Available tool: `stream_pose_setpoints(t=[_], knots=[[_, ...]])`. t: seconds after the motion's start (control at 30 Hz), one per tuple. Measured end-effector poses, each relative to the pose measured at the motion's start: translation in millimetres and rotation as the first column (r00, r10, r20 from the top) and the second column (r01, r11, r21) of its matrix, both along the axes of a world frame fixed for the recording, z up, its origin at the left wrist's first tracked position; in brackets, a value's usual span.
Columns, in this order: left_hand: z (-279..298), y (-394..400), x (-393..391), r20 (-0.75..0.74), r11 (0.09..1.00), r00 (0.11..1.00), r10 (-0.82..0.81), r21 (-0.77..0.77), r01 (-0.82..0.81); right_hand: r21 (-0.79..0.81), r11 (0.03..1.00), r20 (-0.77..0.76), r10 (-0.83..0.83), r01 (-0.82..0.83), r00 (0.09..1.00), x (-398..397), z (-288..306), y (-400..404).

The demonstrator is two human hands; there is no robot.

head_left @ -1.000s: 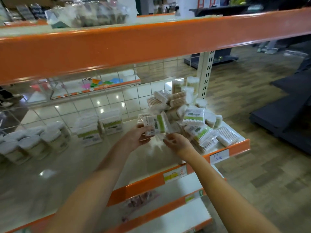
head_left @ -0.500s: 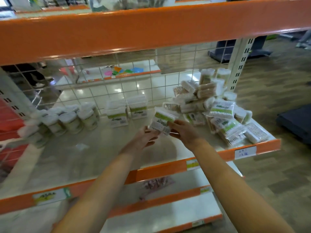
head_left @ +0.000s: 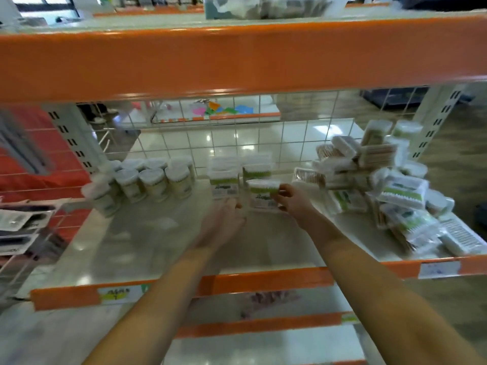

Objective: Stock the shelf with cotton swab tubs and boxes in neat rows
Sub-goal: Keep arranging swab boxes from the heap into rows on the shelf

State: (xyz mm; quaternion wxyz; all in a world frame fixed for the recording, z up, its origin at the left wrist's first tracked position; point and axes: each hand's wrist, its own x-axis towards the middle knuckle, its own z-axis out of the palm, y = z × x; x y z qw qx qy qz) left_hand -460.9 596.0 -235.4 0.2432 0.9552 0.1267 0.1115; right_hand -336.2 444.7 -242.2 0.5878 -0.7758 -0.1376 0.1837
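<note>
A clear cotton swab box (head_left: 261, 192) with a green band stands on the pale shelf (head_left: 147, 241), in front of two like boxes (head_left: 241, 167) by the wire back. My right hand (head_left: 291, 202) grips its right side. My left hand (head_left: 224, 222) touches its lower left corner with the fingertips; whether it grips is unclear. Several round tubs (head_left: 152, 180) stand in rows at the left. A loose heap of swab boxes and packs (head_left: 382, 188) lies at the right end.
An orange beam (head_left: 237, 59) of the upper shelf hangs overhead. A white upright (head_left: 434, 119) bounds the right end, another (head_left: 73, 138) the left. Orange lower shelf edges (head_left: 263, 281) run below my forearms. Hanging packets (head_left: 18, 225) sit far left.
Both hands carried the swab box left from the heap and set it down in front of the two standing boxes. The camera turned left.
</note>
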Motion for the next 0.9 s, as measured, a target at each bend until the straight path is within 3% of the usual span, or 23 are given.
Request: stream_pose_setpoints(t=[0.37,0.9], knots=[[-4.7,10.6,7.7,-0.050,0.999,0.999,0.007,0.043,-0.005,0.058,0.998,-0.005,-0.013,0.013,1.000,22.8,1.9,30.8],[-2.4,10.5,25.2,-0.174,0.999,0.984,-0.037,0.031,0.043,-0.063,0.996,0.165,-0.057,0.068,0.985,29.7,-3.7,29.1]])
